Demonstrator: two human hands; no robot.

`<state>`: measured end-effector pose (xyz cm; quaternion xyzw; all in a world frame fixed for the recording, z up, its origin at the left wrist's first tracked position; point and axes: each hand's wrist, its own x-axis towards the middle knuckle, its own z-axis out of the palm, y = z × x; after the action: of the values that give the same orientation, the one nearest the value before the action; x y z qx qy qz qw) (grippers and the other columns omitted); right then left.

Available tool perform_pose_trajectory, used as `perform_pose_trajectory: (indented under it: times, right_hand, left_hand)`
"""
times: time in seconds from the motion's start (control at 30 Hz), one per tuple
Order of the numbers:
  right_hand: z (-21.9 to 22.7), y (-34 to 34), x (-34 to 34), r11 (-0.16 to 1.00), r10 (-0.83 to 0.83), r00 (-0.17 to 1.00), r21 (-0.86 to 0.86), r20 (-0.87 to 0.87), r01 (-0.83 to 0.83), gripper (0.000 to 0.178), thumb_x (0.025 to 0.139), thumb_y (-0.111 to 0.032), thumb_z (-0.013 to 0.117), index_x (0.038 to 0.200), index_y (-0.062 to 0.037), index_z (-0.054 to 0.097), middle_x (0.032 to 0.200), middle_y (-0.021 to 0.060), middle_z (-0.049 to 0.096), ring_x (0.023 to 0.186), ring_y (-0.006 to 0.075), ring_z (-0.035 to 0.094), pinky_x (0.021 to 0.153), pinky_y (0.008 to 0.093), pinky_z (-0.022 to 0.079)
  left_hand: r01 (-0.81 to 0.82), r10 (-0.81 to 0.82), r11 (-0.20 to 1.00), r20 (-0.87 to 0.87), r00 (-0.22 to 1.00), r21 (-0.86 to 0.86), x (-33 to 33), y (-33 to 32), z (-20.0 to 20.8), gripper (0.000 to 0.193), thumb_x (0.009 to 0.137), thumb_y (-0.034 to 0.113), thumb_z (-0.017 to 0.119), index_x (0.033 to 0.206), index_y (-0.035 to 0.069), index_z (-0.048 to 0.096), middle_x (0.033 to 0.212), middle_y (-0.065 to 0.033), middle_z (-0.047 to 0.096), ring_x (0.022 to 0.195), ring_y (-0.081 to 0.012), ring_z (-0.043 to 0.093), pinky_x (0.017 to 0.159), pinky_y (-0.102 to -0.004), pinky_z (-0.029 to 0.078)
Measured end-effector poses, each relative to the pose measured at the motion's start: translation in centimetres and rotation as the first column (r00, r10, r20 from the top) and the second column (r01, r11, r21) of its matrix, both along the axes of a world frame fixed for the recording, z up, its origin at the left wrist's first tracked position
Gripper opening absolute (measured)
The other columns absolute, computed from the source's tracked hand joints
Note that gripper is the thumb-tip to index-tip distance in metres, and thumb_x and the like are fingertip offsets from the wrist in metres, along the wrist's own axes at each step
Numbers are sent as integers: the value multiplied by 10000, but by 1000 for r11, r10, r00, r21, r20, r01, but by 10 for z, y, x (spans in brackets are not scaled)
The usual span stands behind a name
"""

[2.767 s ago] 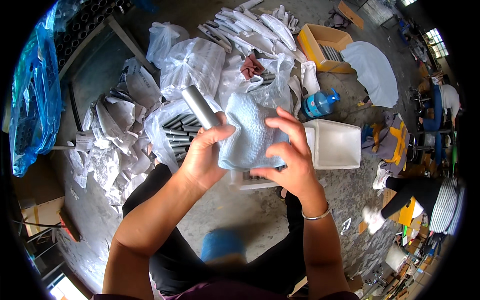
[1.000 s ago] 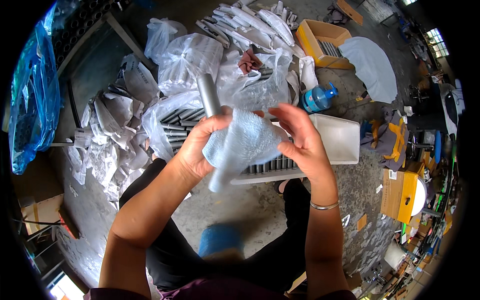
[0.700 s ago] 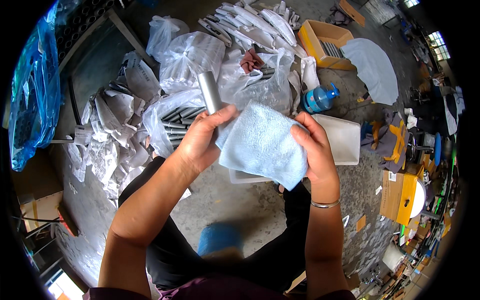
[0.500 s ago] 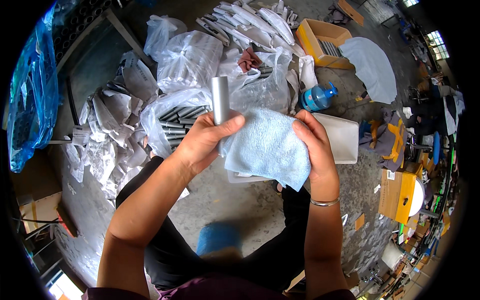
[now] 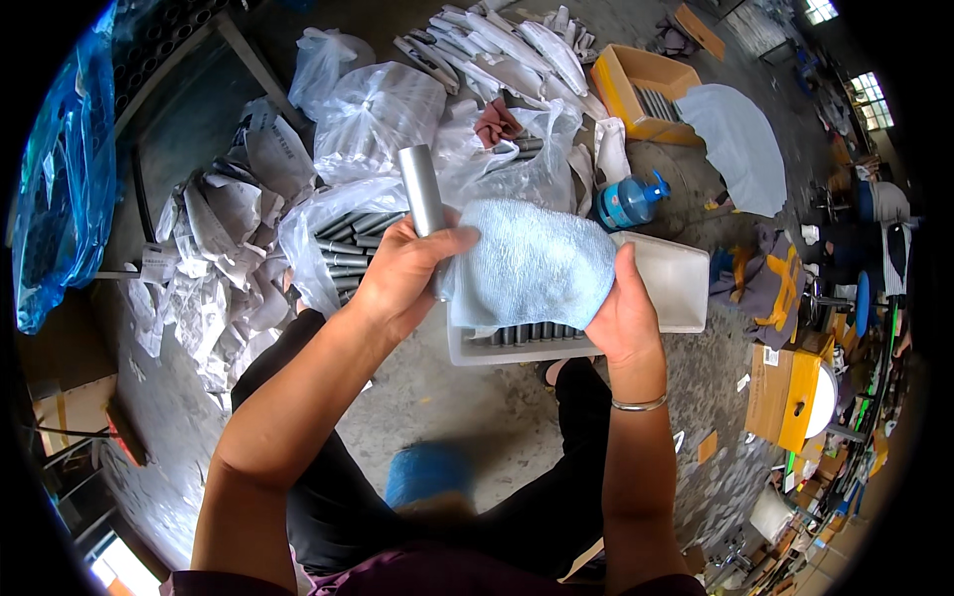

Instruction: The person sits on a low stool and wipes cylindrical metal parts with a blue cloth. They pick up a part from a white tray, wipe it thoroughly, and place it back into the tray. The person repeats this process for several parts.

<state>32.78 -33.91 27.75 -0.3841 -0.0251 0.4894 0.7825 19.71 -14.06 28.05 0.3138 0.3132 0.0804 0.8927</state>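
My left hand [image 5: 409,273] is closed around a grey metal tube [image 5: 421,189], whose upper end stands out above the fingers, tilted a little left. Between my hands a light blue cloth [image 5: 532,263] is spread. Its left edge meets my left thumb and the tube. My right hand [image 5: 628,313] grips the cloth's right side, thumb upright along the edge. Beneath the cloth is a white plastic tray [image 5: 475,355] with a row of dark tubes [image 5: 532,334] inside. Part of the tray is hidden by the cloth and my right hand.
An open plastic bag of grey tubes [image 5: 343,248] lies left of the tray, beside crumpled paper [image 5: 214,248]. Beyond stand a tied plastic bag [image 5: 378,114], paper-wrapped bundles [image 5: 507,45], a cardboard box [image 5: 621,94] and a blue water jug [image 5: 628,202]. A second white bin [image 5: 681,283] sits right.
The tube's top has tipped leftward. My right hand has moved lower with the thumb now raised, and the cloth is spread flatter, uncovering the tubes in the tray.
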Motion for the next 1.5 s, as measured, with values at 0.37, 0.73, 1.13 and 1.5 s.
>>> perform_pose_trajectory:
  times: [0.37, 0.73, 1.13, 1.5]
  right_hand:
    - [3, 11, 0, 963, 32, 960, -267, 279, 45, 324, 894, -53, 587, 1208, 10, 539, 1091, 56, 623, 924, 119, 600, 841, 267, 476]
    - [-16, 25, -27, 984, 65, 997, -166, 35, -59, 441, 844, -63, 641, 1260, -76, 496, 1163, 67, 590, 1089, 230, 566, 915, 417, 465]
    - [-62, -1, 63, 738, -152, 970, -632, 187, 237, 319, 913, -164, 595, 1203, -44, 539, 1136, 91, 614, 1042, 227, 596, 898, 382, 483]
    - [-118, -64, 278, 300, 837, -89, -318, 539, 899, 382, 859, -49, 495, 1233, -110, 544, 1187, 190, 574, 1021, 362, 585, 856, 417, 482]
  left_hand:
    - [-44, 45, 998, -21, 999, 39, -3, 6, -1, 162, 753, -6, 709, 825, 78, 591, 748, 15, 584, 682, -98, 557, 663, -258, 450]
    - [-9, 9, 998, 5, 1000, 65, -3, 5, 4, 202, 763, 1, 707, 888, 84, 571, 767, 18, 574, 702, -87, 560, 646, -254, 445]
    - [-7, 5, 990, 9, 1000, 138, -15, 30, 5, 127, 840, 90, 678, 915, 40, 589, 1185, -187, 582, 989, -251, 630, 829, -330, 507]
    - [57, -38, 992, -166, 985, 113, -14, 28, 0, 159, 839, 37, 657, 961, -4, 563, 1027, -169, 650, 885, -207, 654, 815, -318, 513]
